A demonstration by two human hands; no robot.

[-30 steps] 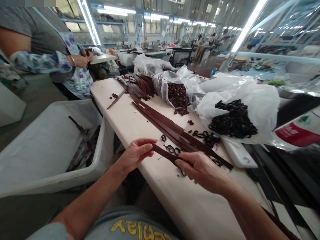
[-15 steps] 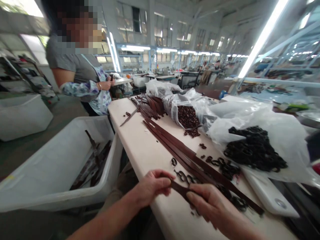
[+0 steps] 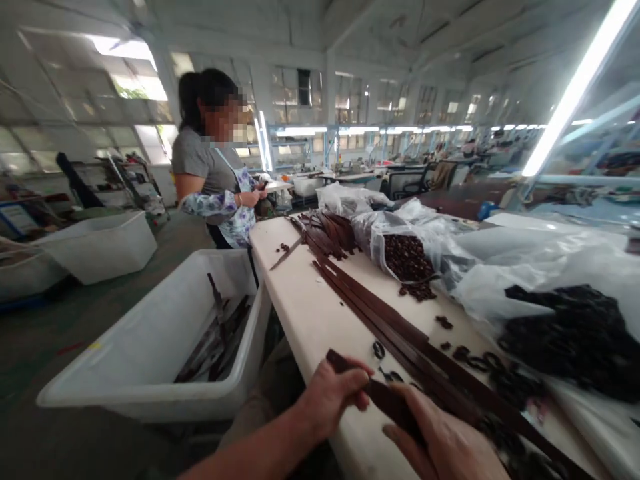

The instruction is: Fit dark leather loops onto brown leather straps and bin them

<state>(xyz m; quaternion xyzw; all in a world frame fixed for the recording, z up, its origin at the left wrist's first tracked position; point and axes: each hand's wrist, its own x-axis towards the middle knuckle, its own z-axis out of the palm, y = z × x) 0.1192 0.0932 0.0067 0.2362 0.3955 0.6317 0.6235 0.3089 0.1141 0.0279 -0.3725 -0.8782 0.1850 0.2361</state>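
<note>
My left hand (image 3: 333, 393) is closed on a dark brown strap (image 3: 393, 402), pinching it between thumb and fingers near one end, which sticks out past the thumb. Farther along the same strap, my right hand (image 3: 445, 437) has it between thumb and fingers; some of those fingers are hidden. Both hands are above the near edge of the pale table (image 3: 300, 313). Just beyond them lies a bundle of long brown straps (image 3: 370, 313). A dark ring (image 3: 379, 350) rests between that bundle and the table edge, and more dark loops (image 3: 510, 380) are scattered to the right.
Left of the table stands a white bin (image 3: 135, 333) with strap pieces inside. Plastic bags hold small brown pieces (image 3: 407, 257) and black items (image 3: 570, 333). More brown straps (image 3: 330, 233) lie at the far end, near a standing co-worker (image 3: 220, 173). A lamp tube (image 3: 575, 93) slants overhead.
The view has swung left and up, so the scene sits farther right and lower. The strap's end now sticks out farther past my left thumb. My right fingers look straighter along the strap.
</note>
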